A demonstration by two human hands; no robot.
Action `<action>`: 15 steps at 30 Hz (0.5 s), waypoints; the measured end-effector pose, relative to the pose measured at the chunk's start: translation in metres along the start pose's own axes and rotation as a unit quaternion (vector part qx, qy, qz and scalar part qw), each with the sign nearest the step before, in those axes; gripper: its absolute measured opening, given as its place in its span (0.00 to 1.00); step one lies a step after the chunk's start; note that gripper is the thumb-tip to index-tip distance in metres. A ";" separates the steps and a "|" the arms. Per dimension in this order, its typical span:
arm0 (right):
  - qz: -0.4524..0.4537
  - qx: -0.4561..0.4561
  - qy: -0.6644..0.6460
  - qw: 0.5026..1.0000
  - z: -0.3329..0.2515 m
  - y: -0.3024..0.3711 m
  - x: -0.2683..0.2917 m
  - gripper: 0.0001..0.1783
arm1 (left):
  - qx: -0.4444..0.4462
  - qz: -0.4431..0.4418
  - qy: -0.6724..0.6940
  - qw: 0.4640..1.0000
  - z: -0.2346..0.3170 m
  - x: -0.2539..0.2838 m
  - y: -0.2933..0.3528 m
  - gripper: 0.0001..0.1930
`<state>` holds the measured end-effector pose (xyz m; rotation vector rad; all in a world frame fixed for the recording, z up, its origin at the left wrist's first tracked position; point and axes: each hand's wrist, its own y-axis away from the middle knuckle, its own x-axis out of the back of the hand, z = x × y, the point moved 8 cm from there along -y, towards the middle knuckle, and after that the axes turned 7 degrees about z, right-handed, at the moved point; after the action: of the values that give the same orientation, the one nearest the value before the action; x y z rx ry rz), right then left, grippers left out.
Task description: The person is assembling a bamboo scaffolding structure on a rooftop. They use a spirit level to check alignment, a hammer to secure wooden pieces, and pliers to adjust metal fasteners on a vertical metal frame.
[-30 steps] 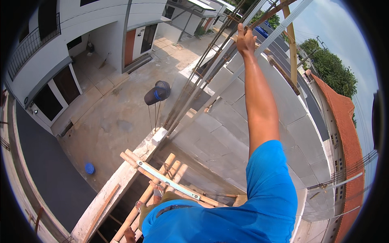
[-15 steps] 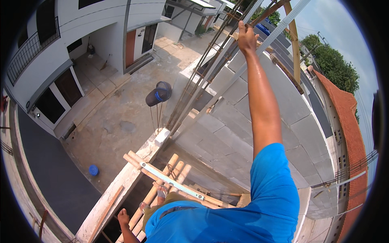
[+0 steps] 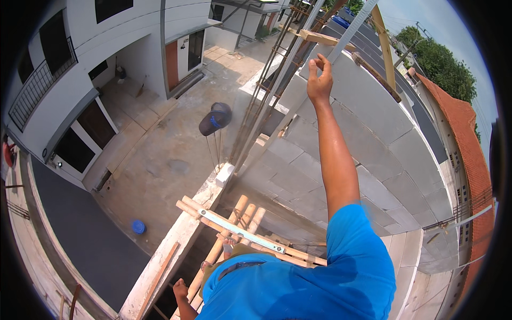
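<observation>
A: Yard (image 3: 128, 170) far below, white houses (image 3: 136, 24) past it, grey block wall (image 3: 378, 144) beside the R grip (image 3: 320, 82). What's it got?

B: Nothing I can see. Thumb & fingers apart, just by the slanting metal strip (image 3: 353, 29); can't tell if touching.

A: Why's the arm so stretched?

B: Prob. b/c the strip & wood piece (image 3: 320, 37) sit that far out, the wood just past the fingertips.

A: L grip (image 3: 180, 289)?

B: Low, near the concrete beam (image 3: 186, 226). Fingers loosely curled; can't tell if it's holding anything.

A: And the level (image 3: 242, 231)?

B: Btwn both grips, across bamboo poles (image 3: 238, 209); prob. parked there to stay handy. Poles look like the footing.

A: Hard to make out?

B: Strip's top is cut off, part's behind the R grip. Shirt (image 3: 309, 288) hides the poles' near ends.
</observation>
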<state>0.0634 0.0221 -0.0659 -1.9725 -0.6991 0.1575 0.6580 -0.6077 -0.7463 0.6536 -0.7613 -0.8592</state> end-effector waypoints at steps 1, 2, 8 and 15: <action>-0.050 -0.038 -0.003 0.998 0.012 0.049 -0.002 0.28 | -0.010 0.020 -0.015 1.000 0.006 0.002 -0.002 0.15; -0.123 -0.093 0.007 0.988 0.033 0.106 -0.003 0.25 | -0.021 0.038 -0.030 0.999 0.013 0.002 -0.003 0.16; -0.657 -0.255 0.113 0.700 0.115 0.544 0.109 0.27 | -0.180 -0.004 -0.079 0.981 0.073 0.005 -0.017 0.24; -0.827 -0.404 0.211 0.329 0.062 0.804 0.361 0.20 | -0.707 0.033 0.031 0.706 0.525 0.123 0.287 0.24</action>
<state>0.6636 -0.0076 -0.7142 -0.7952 -2.2404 -2.2058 0.4100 -0.6721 -0.1918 -0.7367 0.1000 -1.0658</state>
